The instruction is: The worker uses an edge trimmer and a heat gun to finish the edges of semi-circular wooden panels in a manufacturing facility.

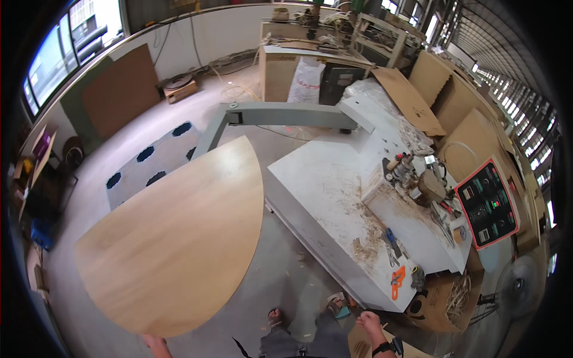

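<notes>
A large half-round wooden board (173,238), pale and smooth, fills the left of the head view. My left hand (156,344) grips its near curved edge at the bottom of the picture, with most of the fingers hidden. Close to the near corner of a white machine table (322,197), my right hand (370,323) hangs with its fingers curled in and nothing visible in them. The wrist above it wears a dark watch (396,345). Orange-handled cutter (398,281) and blue-handled pliers (391,240) lie on the table among wood dust.
A grey arm (286,114) reaches from the table behind the board. Control panel (488,204), fan (518,285) and cardboard box with scraps (439,304) stand at the right. A pallet-like sheet with dark patches (149,161) lies at the left. Cardboard sheets (412,98) lean at the back.
</notes>
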`<move>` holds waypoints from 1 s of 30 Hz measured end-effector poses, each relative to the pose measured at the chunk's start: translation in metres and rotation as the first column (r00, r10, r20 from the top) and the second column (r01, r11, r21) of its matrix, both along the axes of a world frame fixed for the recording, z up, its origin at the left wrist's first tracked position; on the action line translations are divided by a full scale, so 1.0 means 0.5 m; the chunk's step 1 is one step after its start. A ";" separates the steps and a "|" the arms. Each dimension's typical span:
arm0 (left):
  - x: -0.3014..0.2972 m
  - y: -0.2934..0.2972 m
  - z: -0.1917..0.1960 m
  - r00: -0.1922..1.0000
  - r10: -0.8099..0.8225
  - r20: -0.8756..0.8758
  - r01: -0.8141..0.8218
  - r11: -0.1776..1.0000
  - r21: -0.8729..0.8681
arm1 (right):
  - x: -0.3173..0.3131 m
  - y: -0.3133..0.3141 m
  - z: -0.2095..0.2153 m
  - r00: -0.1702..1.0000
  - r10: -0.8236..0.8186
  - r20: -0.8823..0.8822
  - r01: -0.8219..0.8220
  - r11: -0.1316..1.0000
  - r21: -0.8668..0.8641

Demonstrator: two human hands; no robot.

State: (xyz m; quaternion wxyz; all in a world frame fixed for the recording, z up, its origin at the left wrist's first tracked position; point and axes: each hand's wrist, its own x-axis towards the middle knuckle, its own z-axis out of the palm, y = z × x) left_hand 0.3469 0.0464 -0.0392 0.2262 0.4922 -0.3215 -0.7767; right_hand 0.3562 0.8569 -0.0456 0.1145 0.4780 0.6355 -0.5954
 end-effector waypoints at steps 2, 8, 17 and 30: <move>-0.070 0.040 0.028 0.990 -0.055 0.134 0.050 0.998 0.040 | -0.024 -0.020 0.007 1.000 -0.024 0.016 0.023 0.999 0.041; -0.136 0.177 0.282 0.932 0.099 0.350 -0.111 0.994 0.016 | -0.089 -0.078 0.053 0.996 0.085 0.017 -0.084 0.996 -0.039; -0.149 0.174 0.273 0.916 0.032 0.401 0.002 0.997 -0.083 | -0.139 -0.100 0.039 0.999 0.049 0.001 -0.048 0.995 -0.086; -0.172 0.192 0.245 0.903 0.032 0.428 0.022 0.992 -0.120 | -0.659 -0.348 0.167 0.851 0.189 -0.490 -0.302 0.939 -0.162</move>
